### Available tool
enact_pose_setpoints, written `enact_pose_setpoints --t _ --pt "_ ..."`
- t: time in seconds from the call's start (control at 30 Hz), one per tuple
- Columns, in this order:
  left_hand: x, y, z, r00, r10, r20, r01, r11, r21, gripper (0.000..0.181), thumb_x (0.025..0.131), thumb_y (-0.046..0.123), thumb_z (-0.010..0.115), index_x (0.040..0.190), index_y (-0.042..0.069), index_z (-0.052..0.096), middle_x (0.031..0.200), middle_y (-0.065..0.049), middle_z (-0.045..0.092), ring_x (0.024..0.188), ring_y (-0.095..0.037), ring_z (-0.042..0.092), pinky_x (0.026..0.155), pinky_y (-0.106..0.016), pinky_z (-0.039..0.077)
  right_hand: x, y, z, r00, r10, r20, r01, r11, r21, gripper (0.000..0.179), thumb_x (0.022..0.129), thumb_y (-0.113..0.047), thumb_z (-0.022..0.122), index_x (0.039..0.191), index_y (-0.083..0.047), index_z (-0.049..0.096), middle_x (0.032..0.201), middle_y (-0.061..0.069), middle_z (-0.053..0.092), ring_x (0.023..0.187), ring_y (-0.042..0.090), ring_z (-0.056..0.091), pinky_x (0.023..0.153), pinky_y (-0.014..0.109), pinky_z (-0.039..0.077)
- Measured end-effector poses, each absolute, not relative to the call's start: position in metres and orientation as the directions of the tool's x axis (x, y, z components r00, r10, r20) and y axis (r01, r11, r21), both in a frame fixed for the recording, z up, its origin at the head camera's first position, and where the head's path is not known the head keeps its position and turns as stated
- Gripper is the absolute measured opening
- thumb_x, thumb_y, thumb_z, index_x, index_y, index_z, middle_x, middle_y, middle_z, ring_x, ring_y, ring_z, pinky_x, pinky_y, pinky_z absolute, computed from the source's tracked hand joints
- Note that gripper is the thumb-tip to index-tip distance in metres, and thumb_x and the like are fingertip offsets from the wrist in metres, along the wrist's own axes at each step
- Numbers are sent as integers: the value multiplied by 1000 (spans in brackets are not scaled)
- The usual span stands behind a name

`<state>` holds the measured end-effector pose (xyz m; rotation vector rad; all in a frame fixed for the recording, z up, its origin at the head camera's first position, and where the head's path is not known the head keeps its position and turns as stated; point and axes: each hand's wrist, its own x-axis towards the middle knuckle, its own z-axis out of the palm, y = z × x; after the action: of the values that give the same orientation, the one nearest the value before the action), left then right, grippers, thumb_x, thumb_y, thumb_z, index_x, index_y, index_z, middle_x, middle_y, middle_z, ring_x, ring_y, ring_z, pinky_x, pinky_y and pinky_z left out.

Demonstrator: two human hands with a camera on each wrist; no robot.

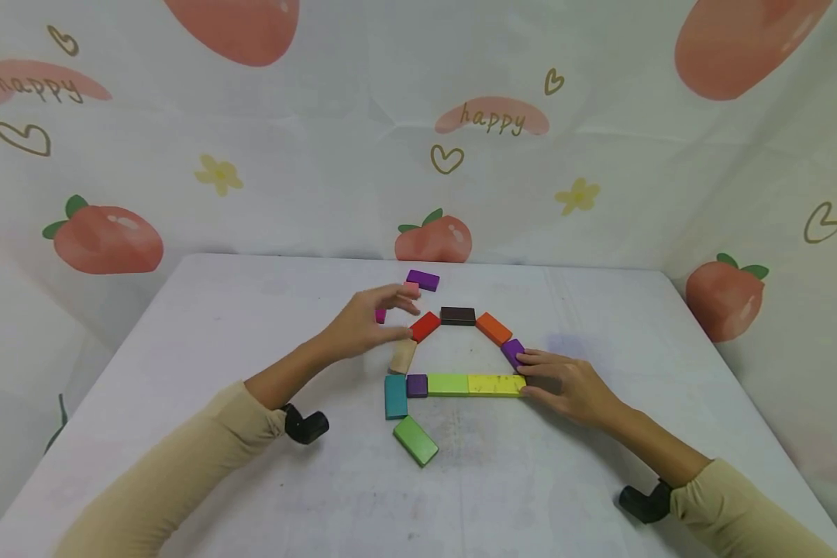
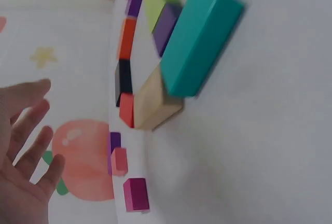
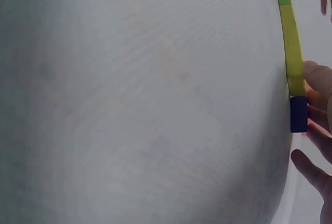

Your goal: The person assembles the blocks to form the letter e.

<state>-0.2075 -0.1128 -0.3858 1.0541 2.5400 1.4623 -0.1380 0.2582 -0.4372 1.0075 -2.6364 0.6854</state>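
Left sleeve (image 1: 174, 473) and right sleeve (image 1: 753, 511), both beige, are filling the near corners, well this side of our landmark, the yellow block (image 1: 497, 385). And look at that right hand (image 1: 572, 387): it's working at the yellow block's right end, fingers extended and slightly parted, thumb touching the yellow corner while the fingertips are meeting the purple block (image 1: 511, 355) just beyond; no pinch is showing from either angle. Now the left hand (image 1: 370, 322): it's hanging in the air, left of and beyond the yellow block, thumb well apart, fingers loosely spread, and the left wrist view is showing that open palm clear of the blocks. Beyond the yellow block a loose arch is running, left to right: wooden block (image 1: 401, 357), red block (image 1: 425, 326), black block (image 1: 457, 315), orange block (image 1: 494, 328), then that purple one. Leftward from the yellow block, the lime block (image 1: 448, 384) is touching its end, with the small violet block (image 1: 416, 386) and teal block (image 1: 395, 397) continuing the row. Nearer and left of it, the green block (image 1: 415, 441) is lying aslant; far beyond, leftward, a far purple block (image 1: 423, 280), pink block (image 2: 119, 162) and magenta block (image 2: 136, 195) are sitting scattered.
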Motion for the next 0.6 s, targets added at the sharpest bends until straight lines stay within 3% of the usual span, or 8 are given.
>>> enact_pose_setpoints --t 0.3,0.6 --pt "-264 -104 -393 -851 415 323 505 478 719 54 89 2 73 139 4 53 125 -13 67 124 -30 57 102 -52 45 -139 258 -437 -720 -577 385 -692 638 -338 37 76 -11 85 110 -3 76 121 10 71 112 33 66 84 51 55" --pt "-294 -98 -401 -918 356 173 355 544 760 57 93 -3 64 146 2 46 133 -16 62 135 -32 47 110 -50 39 -140 259 -438 -722 -574 387 -690 637 -344 37 75 -12 86 110 -4 76 121 9 70 113 32 66 86 50 54"
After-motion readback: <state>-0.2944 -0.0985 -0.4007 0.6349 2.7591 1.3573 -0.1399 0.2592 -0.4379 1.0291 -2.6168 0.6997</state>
